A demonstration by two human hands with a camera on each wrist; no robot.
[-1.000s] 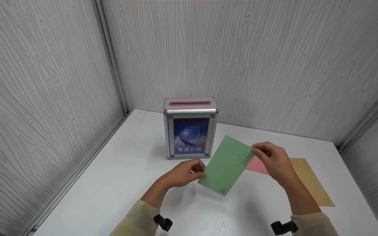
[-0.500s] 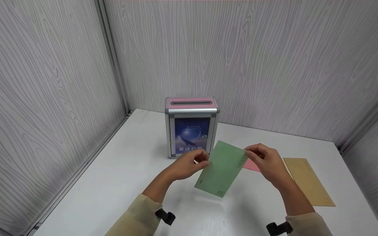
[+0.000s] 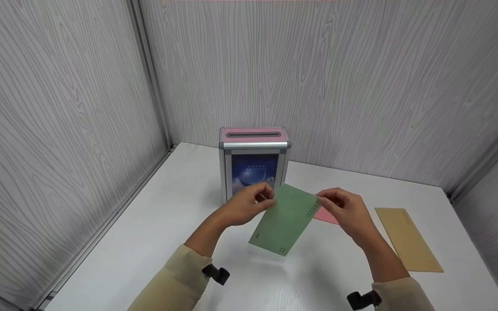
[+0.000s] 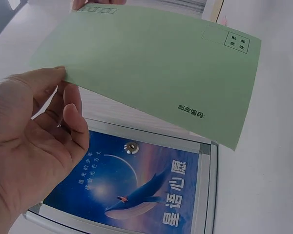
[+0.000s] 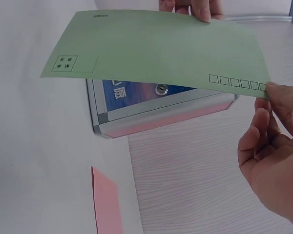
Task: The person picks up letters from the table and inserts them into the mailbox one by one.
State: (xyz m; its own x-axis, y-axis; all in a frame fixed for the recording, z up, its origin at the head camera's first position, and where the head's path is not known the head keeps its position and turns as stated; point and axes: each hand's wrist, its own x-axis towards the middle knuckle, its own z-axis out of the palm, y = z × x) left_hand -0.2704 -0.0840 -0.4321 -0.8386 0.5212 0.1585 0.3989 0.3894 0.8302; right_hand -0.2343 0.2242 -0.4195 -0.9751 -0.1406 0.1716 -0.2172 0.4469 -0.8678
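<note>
A green envelope [image 3: 284, 220] with printed boxes and lettering hangs tilted above the white table, in front of the slotted box. My left hand [image 3: 251, 204] pinches its left long edge between thumb and fingers. At its upper right corner, beside the row of small squares, my right hand [image 3: 345, 211] pinches it too. The box [image 3: 255, 145] has a pink top with a dark slot [image 3: 253, 134] and a blue whale picture on its front. In the left wrist view the envelope [image 4: 156, 63] bows slightly over the box's front [image 4: 136, 180].
A pink envelope [image 3: 327, 216] lies on the table [image 3: 145, 242], partly hidden behind my right hand. Further right lies a brown envelope [image 3: 410, 239]. Wood-grain panels [image 3: 318, 77] enclose the table at the back and sides.
The left hand has slid up the envelope's edge towards its top. Both hands and the envelope have shifted a little, the right hand moving left, and the envelope now overlaps the box's lower front.
</note>
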